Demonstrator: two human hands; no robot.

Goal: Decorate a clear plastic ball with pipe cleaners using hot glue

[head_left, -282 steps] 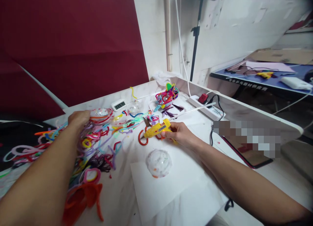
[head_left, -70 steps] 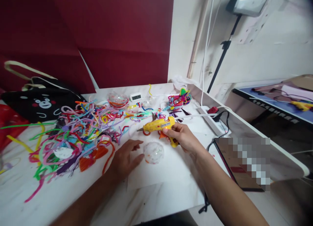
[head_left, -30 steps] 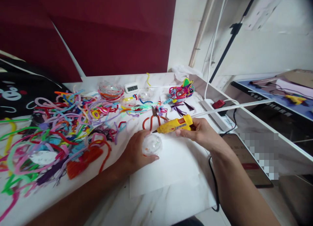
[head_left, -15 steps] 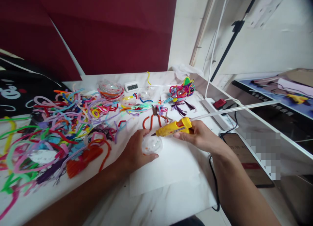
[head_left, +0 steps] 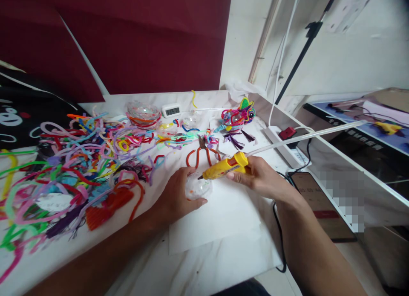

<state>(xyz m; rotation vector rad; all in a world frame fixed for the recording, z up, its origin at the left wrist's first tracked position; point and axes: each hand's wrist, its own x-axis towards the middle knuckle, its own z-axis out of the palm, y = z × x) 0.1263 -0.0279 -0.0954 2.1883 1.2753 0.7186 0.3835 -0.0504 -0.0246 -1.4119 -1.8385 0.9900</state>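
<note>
My left hand (head_left: 180, 189) is curled round the left side of a clear plastic dome (head_left: 200, 189) that rests on a sheet of white paper (head_left: 220, 227). In my right hand (head_left: 255, 174) is a yellow hot glue gun (head_left: 225, 166), with a long glue stick (head_left: 303, 138) reaching out of its back. The dark nozzle points down and left at the top of the dome; whether it touches cannot be told. Just beyond the dome lie pliers (head_left: 203, 151) with orange-red handles.
Tangled pipe cleaners (head_left: 86, 159) cover the left of the table. At the back are stacked clear domes (head_left: 143, 114), a small digital clock (head_left: 171, 111) and a colourful pipe-cleaner figure (head_left: 238, 114). A power strip (head_left: 284, 146) and a phone (head_left: 322, 206) lie on the right.
The glue gun's nozzle has shifted very slightly down and left over the dome. My left hand keeps its hold, and the view has tilted a little.
</note>
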